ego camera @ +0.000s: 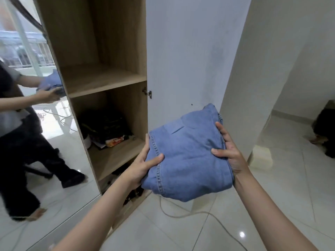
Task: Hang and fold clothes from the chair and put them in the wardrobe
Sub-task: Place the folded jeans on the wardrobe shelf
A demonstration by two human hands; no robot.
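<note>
A folded blue denim garment (186, 153) is held in the air in front of the open wooden wardrobe (108, 82). My left hand (143, 163) grips its left edge, thumb on top and fingers underneath. My right hand (228, 151) grips its right edge the same way. The wardrobe's upper shelf (101, 82) is bare wood. The shelf below it holds dark clothes and a colourful item (112, 131) at the back. The garment hangs to the right of the shelves, before the white open door (188, 51).
A mirror panel (36, 124) on the left shows a person's reflection with the garment. A white wall corner (253, 78) stands at right. A pale cable (199, 212) snakes over the glossy tiled floor. A dark bag (324, 127) sits at far right.
</note>
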